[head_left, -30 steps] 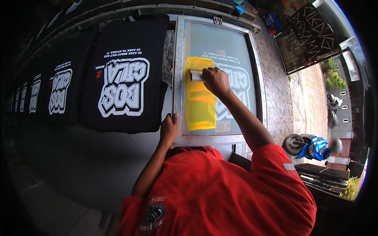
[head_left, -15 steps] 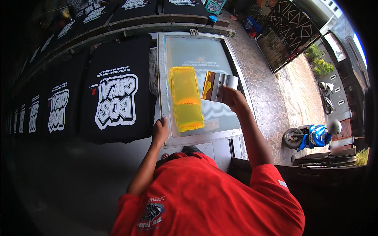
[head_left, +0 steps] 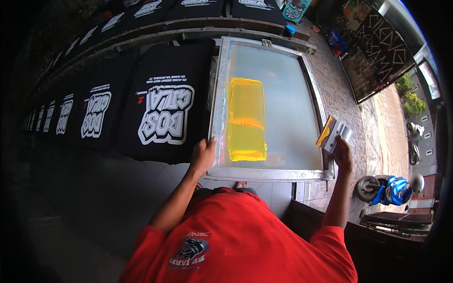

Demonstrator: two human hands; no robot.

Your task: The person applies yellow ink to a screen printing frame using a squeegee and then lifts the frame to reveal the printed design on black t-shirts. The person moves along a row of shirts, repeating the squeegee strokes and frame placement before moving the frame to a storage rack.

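A screen-printing frame [head_left: 270,175] with a metal rim and pale translucent mesh [head_left: 288,118] lies in front of me. A block of yellow ink [head_left: 247,104] covers the left part of the mesh. At the frame's near left corner, my left hand [head_left: 204,154] is closed on the rim. My right hand [head_left: 343,152] grips a metal-handled squeegee [head_left: 334,133] just beyond the frame's right rim; yellow ink coats its blade edge. To the left of the frame, a black T-shirt [head_left: 163,61] with white printed lettering lies flat.
More printed black T-shirts [head_left: 96,113] run in a row to the left, with another row [head_left: 200,10] across the back. A blue-lidded container [head_left: 289,31] stands behind the frame. On the right are a patterned panel [head_left: 377,52] and a blue motorcycle [head_left: 389,189] outside.
My right hand has carried the squeegee rightward, from over the mesh to past the right rim. White lettering seen through the mesh no longer shows. The view has shifted left.
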